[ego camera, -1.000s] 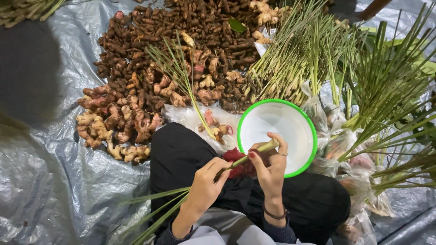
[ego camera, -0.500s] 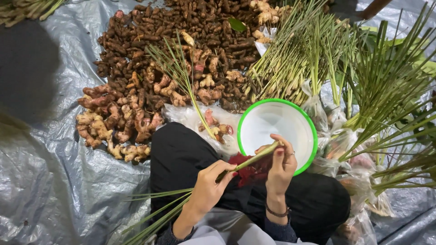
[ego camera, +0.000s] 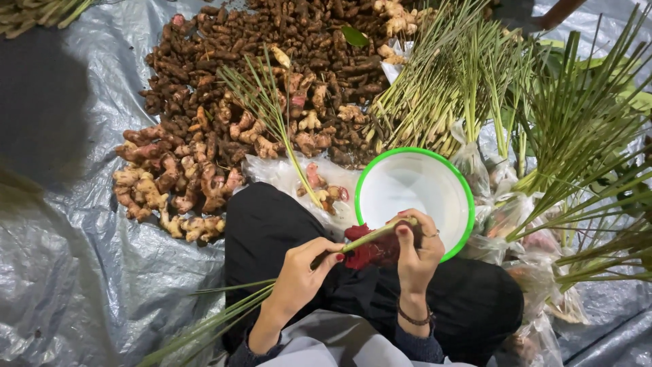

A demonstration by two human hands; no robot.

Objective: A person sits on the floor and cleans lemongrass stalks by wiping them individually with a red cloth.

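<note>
Lemongrass stalk (ego camera: 367, 238) lying low centre across my lap, I'm gripping it with left hand (ego camera: 299, 275) and right hand (ego camera: 415, 253), both fingers curled tight around it. White bowl (ego camera: 414, 194) with green rim sitting just behind. Ginger roots (ego camera: 204, 163) piling upper left, lemongrass bundles (ego camera: 462, 88) upper right.

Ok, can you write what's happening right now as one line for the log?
left hand: holds lemongrass stalk | right hand: pinches stalk end | white bowl: beside right hand | ginger pile: ahead on tarp
</note>
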